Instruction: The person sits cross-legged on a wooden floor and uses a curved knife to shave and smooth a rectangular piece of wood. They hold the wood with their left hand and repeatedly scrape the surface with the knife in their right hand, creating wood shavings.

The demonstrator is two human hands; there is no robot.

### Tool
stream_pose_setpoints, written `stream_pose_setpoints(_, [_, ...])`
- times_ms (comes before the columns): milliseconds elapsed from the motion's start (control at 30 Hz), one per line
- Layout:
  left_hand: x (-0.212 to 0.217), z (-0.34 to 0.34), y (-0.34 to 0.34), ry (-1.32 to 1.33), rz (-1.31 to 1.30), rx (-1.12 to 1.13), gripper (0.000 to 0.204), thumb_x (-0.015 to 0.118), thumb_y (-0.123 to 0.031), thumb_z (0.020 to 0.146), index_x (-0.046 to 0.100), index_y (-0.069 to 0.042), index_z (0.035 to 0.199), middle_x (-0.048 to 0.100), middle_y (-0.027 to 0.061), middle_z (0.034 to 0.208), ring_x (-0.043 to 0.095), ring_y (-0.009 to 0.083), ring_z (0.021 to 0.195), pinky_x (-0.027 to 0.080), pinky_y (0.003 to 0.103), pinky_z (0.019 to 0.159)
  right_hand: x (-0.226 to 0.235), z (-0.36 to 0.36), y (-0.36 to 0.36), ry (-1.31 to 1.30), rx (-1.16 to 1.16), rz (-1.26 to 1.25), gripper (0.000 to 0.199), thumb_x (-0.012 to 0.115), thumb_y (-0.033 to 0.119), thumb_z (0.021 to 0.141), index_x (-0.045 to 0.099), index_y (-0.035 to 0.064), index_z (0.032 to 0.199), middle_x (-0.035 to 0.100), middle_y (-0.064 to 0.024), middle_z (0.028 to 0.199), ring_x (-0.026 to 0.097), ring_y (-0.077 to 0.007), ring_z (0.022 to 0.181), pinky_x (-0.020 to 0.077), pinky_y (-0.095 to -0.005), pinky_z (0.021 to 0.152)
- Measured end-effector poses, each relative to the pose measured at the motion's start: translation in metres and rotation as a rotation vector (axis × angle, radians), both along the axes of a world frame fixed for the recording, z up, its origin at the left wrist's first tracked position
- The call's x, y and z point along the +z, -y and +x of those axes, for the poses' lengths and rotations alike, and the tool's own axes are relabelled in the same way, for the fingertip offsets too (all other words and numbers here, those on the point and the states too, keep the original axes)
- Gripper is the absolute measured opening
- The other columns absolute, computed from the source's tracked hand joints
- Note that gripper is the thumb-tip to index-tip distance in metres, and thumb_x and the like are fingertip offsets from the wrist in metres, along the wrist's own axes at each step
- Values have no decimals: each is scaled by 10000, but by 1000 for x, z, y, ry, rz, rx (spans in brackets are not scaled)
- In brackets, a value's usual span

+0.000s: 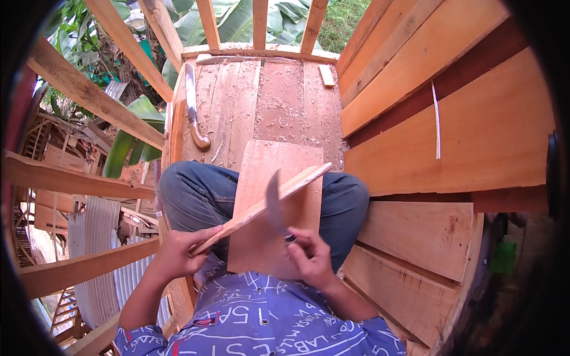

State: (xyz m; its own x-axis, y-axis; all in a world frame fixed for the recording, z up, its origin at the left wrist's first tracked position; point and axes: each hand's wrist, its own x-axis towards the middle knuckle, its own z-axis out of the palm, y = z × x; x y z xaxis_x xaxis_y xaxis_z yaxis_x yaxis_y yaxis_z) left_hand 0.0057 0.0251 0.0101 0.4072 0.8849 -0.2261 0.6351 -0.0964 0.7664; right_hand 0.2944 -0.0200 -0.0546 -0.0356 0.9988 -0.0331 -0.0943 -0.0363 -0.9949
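Observation:
My left hand [181, 252] grips the near end of a thin wooden strip [249, 215], which slants up and away to the right above my lap. In my right hand [310, 256] is a knife [274, 204] with a curved blade pointing away from me. The blade crosses the strip near its middle; whether it touches the wood I cannot tell. Beneath both lies a flat wooden board [261, 160] across my crossed legs.
A long machete [191, 98] with a wooden handle lies on the shavings-strewn plank floor [279, 107] at the far left. A small wood block [326, 76] is at the far right. Slatted railings [89, 184] stand left and ahead, a plank wall [445, 118] on the right.

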Motion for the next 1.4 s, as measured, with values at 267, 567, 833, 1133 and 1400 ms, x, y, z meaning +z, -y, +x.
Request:
stream_pose_setpoints(267, [-11, -3, -1, -1, 66, -15, 445, 690, -19, 707, 694, -92, 1147, 705, 158, 866, 702, 298, 744, 547, 335, 673, -25, 27, 4, 32, 2, 4, 290, 519, 86, 1007, 473, 82, 1293, 593, -76, 778, 471, -54, 511, 384, -197, 459])
stream_pose_setpoints(567, [-6, 0, 0, -102, -14, 19, 416, 705, -3, 712, 699, -68, 1123, 733, 130, 935, 726, 255, 804, 556, 305, 736, -17, 14, 1, 162, 121, 171, 274, 528, 101, 1001, 483, 82, 1271, 588, -57, 764, 466, -51, 522, 385, -195, 449])
stream_pose_setpoints(833, [-7, 2, -1, -70, -3, 39, 368, 703, -42, 740, 701, -75, 1107, 702, 149, 846, 704, 296, 733, 547, 331, 656, -13, 24, -4, 77, -163, -114, 325, 536, 50, 977, 482, 39, 1297, 577, -16, 773, 515, -50, 641, 439, -220, 580])
stream_pose_setpoints(1133, [-1, 5, -2, -131, -24, 22, 355, 703, -45, 741, 705, -67, 1095, 717, 149, 889, 723, 261, 771, 553, 324, 681, -4, 30, -12, -204, -352, -93, 260, 488, 98, 1017, 478, 74, 1276, 562, -73, 765, 443, -43, 522, 375, -181, 451])
stream_pose_setpoints(1400, [-2, 5, 2, -134, 47, 18, 345, 708, -48, 743, 707, -69, 1088, 721, 132, 859, 718, 280, 755, 557, 316, 680, -5, 21, -12, -281, -310, -96, 258, 477, 86, 1015, 464, 80, 1273, 524, -10, 687, 456, -53, 525, 383, -206, 477])
